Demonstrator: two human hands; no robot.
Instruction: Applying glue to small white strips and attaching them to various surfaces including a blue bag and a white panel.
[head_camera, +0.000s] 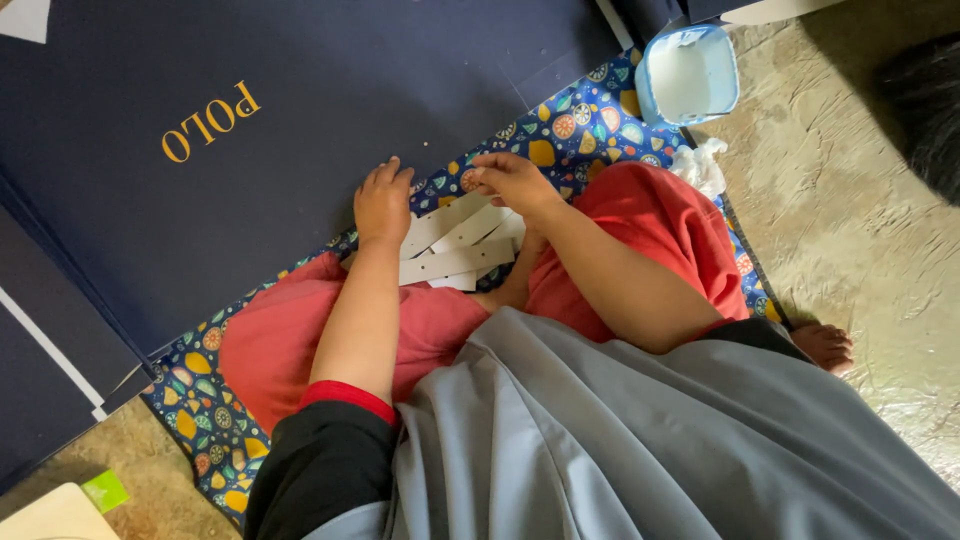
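Here, white card strips (455, 245) lie fanned.

Left hand (383, 203) flat, palm down; right hand (512, 182) fingers pinched together.

The light is soft and even; the dark navy cardboard sheet (300, 130) shows no glare, and a dim shadow lies right of it.
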